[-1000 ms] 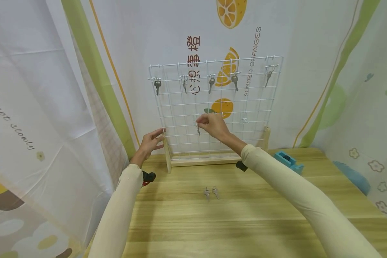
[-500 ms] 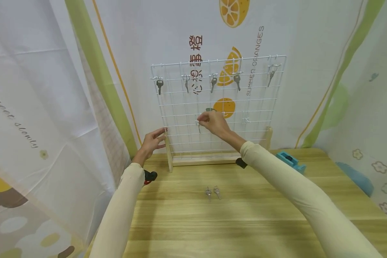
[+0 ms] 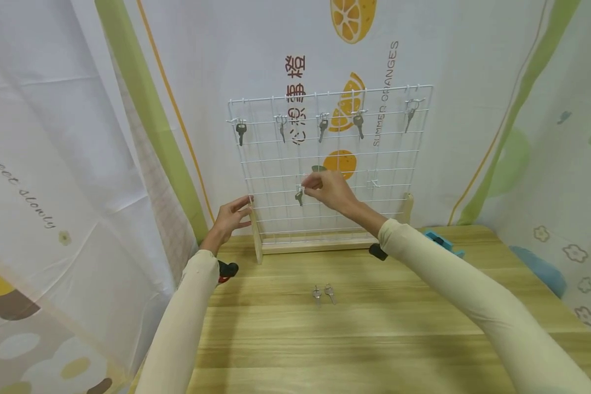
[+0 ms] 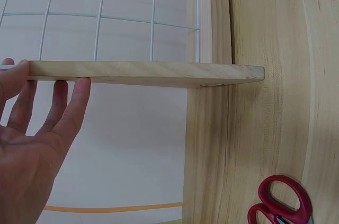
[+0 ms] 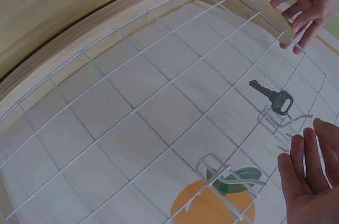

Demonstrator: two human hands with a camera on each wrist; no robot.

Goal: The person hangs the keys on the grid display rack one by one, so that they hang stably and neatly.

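Note:
A white wire grid rack point(image 3: 325, 156) stands in a wooden base, keys hanging along its upper hooks. My left hand point(image 3: 231, 218) holds the rack's left edge. In the left wrist view its thumb and index finger are at the top of the wooden side post point(image 4: 143, 69), other fingertips against its outer side. A key point(image 5: 280, 101) hangs from a lower hook point(image 5: 273, 119). My right hand point(image 3: 331, 190) is beside that hook; in the right wrist view its fingers are parted from the key, with nothing between them.
Two keys with rings point(image 3: 323, 294) lie on the wooden table point(image 3: 374, 339). Another lower hook point(image 3: 372, 183) is at the right. A blue tape dispenser point(image 3: 439, 241) stands behind the right sleeve. Red-handled scissors point(image 4: 283, 200) lie by the left post. A printed curtain hangs behind.
The key at the lower hook has turned from edge-on to flat and hangs free. My right hand has drawn slightly right, away from it. My left hand stays at the rack.

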